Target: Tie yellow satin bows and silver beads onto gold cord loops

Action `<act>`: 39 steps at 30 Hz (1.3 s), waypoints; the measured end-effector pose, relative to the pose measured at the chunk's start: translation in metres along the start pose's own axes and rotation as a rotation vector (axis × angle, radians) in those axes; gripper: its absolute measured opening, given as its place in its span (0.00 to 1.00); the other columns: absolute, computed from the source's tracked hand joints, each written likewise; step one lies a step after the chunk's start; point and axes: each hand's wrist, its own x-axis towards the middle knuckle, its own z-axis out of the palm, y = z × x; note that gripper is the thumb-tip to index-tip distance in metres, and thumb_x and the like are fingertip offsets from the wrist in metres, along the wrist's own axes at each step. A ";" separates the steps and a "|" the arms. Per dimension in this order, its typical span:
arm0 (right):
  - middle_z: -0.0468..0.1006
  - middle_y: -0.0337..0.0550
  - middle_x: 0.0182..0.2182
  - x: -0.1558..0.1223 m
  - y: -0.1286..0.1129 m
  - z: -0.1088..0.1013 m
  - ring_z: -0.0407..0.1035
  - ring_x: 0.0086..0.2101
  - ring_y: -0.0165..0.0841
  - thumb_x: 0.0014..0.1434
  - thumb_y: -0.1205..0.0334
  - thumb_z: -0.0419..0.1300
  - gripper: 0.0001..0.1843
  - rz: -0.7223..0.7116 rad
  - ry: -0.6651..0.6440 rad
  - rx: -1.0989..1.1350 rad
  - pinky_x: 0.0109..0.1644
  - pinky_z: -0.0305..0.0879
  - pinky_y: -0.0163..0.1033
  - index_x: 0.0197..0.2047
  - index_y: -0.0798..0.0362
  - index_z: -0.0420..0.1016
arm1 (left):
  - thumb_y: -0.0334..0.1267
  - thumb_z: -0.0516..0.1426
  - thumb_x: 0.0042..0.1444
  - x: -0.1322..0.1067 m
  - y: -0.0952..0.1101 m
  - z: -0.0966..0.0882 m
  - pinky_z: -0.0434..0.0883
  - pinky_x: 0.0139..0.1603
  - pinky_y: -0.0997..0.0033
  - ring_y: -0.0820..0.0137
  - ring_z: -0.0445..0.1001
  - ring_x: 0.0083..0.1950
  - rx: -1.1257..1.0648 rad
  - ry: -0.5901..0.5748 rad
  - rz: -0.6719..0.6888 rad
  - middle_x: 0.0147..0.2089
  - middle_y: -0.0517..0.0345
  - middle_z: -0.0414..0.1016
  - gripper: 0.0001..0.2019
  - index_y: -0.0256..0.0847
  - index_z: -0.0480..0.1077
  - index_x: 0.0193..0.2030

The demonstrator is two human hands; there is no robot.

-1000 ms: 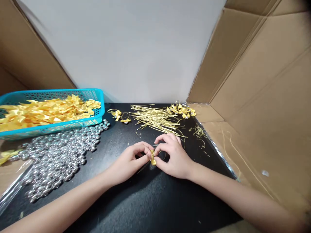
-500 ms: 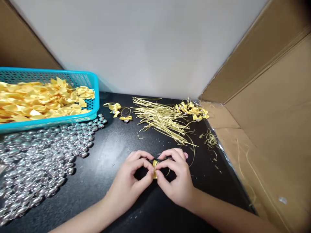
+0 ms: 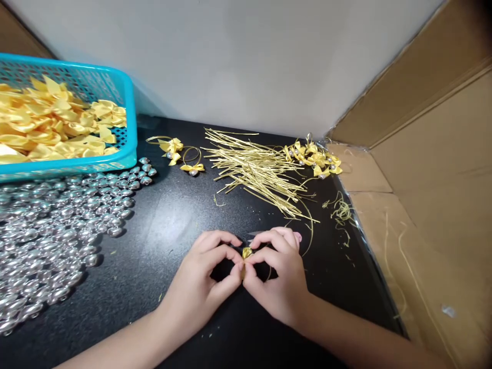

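My left hand (image 3: 203, 279) and my right hand (image 3: 279, 279) meet at the middle of the black table (image 3: 172, 230). Both pinch a small yellow ribbon bow (image 3: 246, 253) between thumbs and fingertips; a thin gold cord curls out from under my right hand. Most of the bow is hidden by my fingers. Behind my hands lies a pile of gold cord pieces (image 3: 255, 171).
A turquoise basket (image 3: 128, 128) of yellow ribbon bows sits at the back left, with a spread of silver beads (image 3: 57, 225) in front of it. Two finished bows (image 3: 180, 154) lie beside it, and more finished bows (image 3: 313, 159) at the back right. Cardboard walls (image 3: 434, 169) close off the right.
The view has tilted down and shifted, so the basket and beads slid left. My hands stay together on the bow, fingers working closer around it.
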 end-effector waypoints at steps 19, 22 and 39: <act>0.74 0.36 0.30 0.003 0.002 -0.001 0.65 0.37 0.35 0.45 0.71 0.62 0.08 0.019 -0.044 0.063 0.48 0.54 0.46 0.20 0.49 0.72 | 0.32 0.57 0.54 -0.004 -0.001 -0.002 0.70 0.45 0.61 0.63 0.72 0.45 -0.042 0.021 0.022 0.42 0.54 0.74 0.04 0.43 0.73 0.30; 0.74 0.37 0.29 0.002 0.003 -0.002 0.65 0.38 0.35 0.46 0.70 0.62 0.09 -0.006 -0.050 0.064 0.47 0.55 0.46 0.19 0.50 0.71 | 0.32 0.57 0.54 -0.004 0.000 -0.001 0.70 0.45 0.62 0.64 0.72 0.45 -0.054 0.021 0.028 0.41 0.54 0.74 0.05 0.43 0.72 0.29; 0.74 0.36 0.29 -0.001 0.006 -0.005 0.66 0.38 0.34 0.46 0.71 0.62 0.09 -0.011 -0.045 0.102 0.49 0.56 0.46 0.20 0.50 0.71 | 0.31 0.57 0.52 0.003 0.004 0.000 0.70 0.44 0.62 0.64 0.73 0.43 -0.039 -0.017 0.060 0.40 0.53 0.73 0.05 0.41 0.70 0.27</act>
